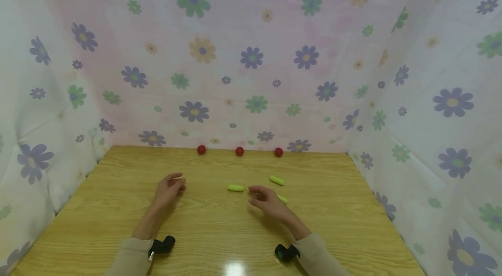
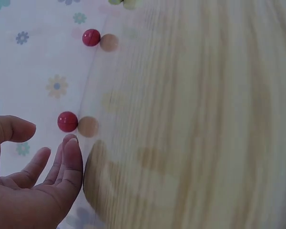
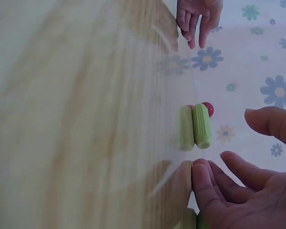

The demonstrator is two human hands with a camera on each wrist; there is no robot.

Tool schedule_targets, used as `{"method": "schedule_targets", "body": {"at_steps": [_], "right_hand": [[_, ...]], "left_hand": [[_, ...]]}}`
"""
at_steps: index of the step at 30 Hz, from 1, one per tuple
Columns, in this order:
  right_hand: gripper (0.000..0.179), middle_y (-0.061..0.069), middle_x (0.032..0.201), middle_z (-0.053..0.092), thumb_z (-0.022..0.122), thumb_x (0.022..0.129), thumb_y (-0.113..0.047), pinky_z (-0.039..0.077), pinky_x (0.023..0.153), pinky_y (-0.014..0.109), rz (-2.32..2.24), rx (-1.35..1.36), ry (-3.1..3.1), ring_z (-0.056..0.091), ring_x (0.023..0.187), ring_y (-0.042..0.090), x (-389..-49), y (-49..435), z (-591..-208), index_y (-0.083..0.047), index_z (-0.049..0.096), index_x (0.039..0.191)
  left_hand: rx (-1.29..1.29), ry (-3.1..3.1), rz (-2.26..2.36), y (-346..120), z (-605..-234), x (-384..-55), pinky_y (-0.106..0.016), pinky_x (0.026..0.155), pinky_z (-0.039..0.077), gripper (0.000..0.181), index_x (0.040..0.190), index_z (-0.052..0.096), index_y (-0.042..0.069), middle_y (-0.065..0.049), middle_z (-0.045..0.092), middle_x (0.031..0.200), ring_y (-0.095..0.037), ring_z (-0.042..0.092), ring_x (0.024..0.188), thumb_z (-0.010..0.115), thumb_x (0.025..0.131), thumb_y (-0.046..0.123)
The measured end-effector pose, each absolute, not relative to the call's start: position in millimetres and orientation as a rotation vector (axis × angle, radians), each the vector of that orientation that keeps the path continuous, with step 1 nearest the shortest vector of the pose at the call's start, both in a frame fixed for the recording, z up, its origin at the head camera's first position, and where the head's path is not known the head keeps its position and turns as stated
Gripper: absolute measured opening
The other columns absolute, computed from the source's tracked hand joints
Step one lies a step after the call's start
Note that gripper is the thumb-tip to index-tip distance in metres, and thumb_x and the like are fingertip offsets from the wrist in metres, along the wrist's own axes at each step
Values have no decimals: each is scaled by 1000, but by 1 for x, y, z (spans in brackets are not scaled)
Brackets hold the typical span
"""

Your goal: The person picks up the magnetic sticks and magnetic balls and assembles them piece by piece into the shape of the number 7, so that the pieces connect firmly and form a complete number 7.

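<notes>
My left hand (image 1: 168,191) rests by its edge on the left of the wooden table, fingers loosely bent and nothing in them. To the right, my right hand (image 1: 270,204) lies relaxed, thumb and fingers apart, holding nothing. Just left of its fingertips is a light green ribbed stick (image 1: 235,188), which in the right wrist view stands beyond the fingers. A second green stick (image 1: 276,180) lies behind the right hand, and a third green stick (image 1: 282,199) is partly hidden by it. In the left wrist view, a red ball (image 2: 67,121) shows beyond the left fingertips.
Along the table's back edge sit three red balls in a spaced row: a left ball (image 1: 201,149), a middle ball (image 1: 239,151) and a right ball (image 1: 278,152). Flower-printed cloth (image 1: 251,80) hangs behind and on both sides of the wooden table (image 1: 211,232).
</notes>
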State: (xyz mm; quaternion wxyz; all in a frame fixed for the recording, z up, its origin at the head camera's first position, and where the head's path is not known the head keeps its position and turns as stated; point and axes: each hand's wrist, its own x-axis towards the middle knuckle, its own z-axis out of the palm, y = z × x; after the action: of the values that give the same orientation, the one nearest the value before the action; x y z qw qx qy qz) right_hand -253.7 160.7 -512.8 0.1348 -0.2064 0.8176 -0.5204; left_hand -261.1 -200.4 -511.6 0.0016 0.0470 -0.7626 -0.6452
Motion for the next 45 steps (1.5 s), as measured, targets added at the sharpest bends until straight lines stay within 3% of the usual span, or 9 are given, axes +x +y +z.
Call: {"method": "schedule_targets", "body": {"at_steps": [10, 19, 24, 30, 34, 38, 45], "right_hand": [[53, 28, 151, 50, 59, 107, -21, 55, 97, 46, -1496, -517, 2392, 57, 127, 41, -269, 144, -517, 6, 45, 151], [51, 23, 143, 59, 62, 103, -20, 55, 89, 39, -1426, -535, 2456, 60, 119, 33, -282, 128, -517, 3, 51, 147], [46, 19, 136, 63, 67, 100, -16, 51, 100, 47, -1367, -544, 2495, 59, 123, 34, -289, 120, -518, 3, 58, 140], [40, 17, 132, 65, 70, 99, -18, 47, 107, 53, -1327, -521, 2518, 59, 125, 36, -296, 116, -519, 1, 63, 133], [37, 15, 129, 66, 70, 99, -21, 48, 105, 51, -1309, -499, 2516, 59, 121, 32, -298, 116, -518, -1, 65, 130], [31, 13, 121, 66, 70, 99, -18, 51, 95, 43, -1296, -525, 2519, 59, 110, 25, -301, 117, -516, -1, 67, 125], [22, 9, 103, 64, 68, 99, -14, 47, 66, 28, -1295, -513, 2506, 53, 79, 16, -306, 120, -509, -1, 69, 117]], "left_hand": [[157, -2287, -2159, -168, -517, -276, -21, 72, 54, 44, 145, 45, -12, -23, 63, 118, -9, 62, 85, 54, 106, 5], [154, -2256, -2100, -157, -522, -291, -17, 72, 52, 43, 144, 47, -12, -30, 61, 121, -9, 62, 84, 54, 106, 7], [140, -2173, -2107, -155, -525, -304, -16, 71, 54, 42, 140, 48, -15, -30, 61, 119, -9, 65, 82, 58, 103, 1], [213, -1976, -2222, -155, -529, -325, -16, 68, 56, 43, 140, 45, -16, -10, 62, 104, -5, 65, 77, 60, 101, -4], [250, -1804, -2300, -158, -531, -337, -17, 68, 57, 44, 141, 43, -17, -5, 62, 98, -5, 66, 75, 58, 100, -7], [277, -1741, -2302, -160, -530, -345, -17, 69, 57, 44, 142, 43, -14, -9, 61, 104, -5, 66, 76, 57, 100, -6], [301, -1880, -2225, -159, -527, -360, -14, 69, 55, 54, 148, 43, -6, -19, 49, 133, -1, 61, 79, 65, 100, 5]]}}
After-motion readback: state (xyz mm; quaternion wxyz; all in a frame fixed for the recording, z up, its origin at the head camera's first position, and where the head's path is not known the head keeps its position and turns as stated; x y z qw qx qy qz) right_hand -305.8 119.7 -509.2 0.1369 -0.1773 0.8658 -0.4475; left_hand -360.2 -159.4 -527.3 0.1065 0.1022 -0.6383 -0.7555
